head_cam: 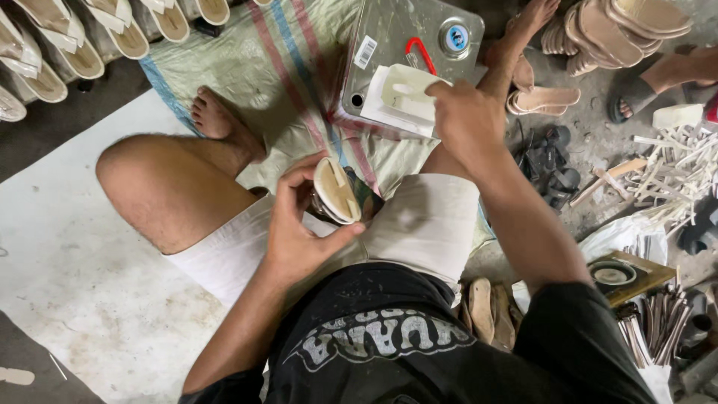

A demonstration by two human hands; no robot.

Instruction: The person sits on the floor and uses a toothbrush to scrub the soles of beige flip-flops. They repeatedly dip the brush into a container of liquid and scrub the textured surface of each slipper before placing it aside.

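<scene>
Along the upper left edge a row of finished cream sandals lies on the dark floor; below it my bare left knee sticks out over the pale mat, with my foot resting on the striped woven sack. My left hand sits over my lap; its fingers and thumb are clamped around a cream sandal sole, held on edge, and there seems to be a darker piece behind it, though I cannot make that out. Further right, my right hand reaches forward; its fingertips are pinched together on a white cut upper piece, which lies on top of a square metal tin with a round blue cap. Right of my arm lie stacked tan soles, dark scraps and a heap of pale strips.
</scene>
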